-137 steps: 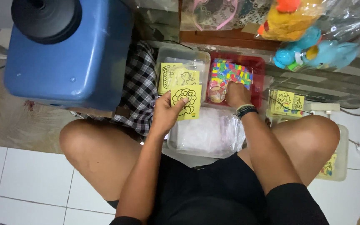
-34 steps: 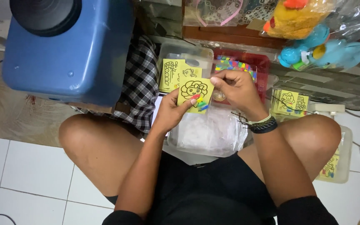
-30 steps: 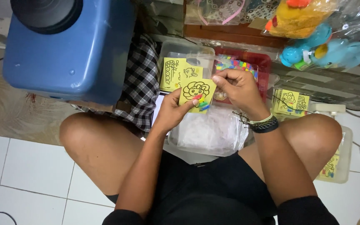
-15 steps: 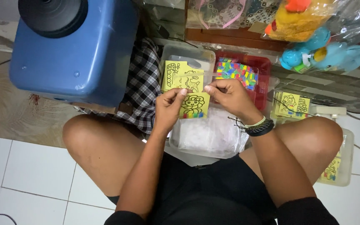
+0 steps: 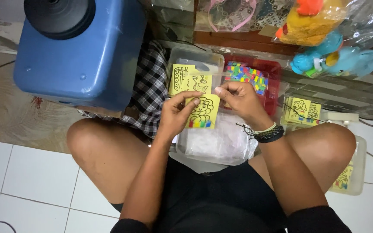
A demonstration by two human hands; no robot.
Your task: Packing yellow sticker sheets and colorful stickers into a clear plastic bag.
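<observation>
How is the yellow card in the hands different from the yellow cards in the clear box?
The held yellow card is pinched between the left hand and right hand; the yellow cards in the clear box lie untouched. The held card shows a round curly figure above a coloured strip; the boxed cards show other line drawings. All are yellow with black outlines.

matt yellow paper card [image 5: 202,113]; glossy blue plastic container [image 5: 80,51].

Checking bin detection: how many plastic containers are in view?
4: clear tub with yellow cards, red tray beside it, clear bin on the lap, another tub by the right knee. More may be hidden.
</observation>
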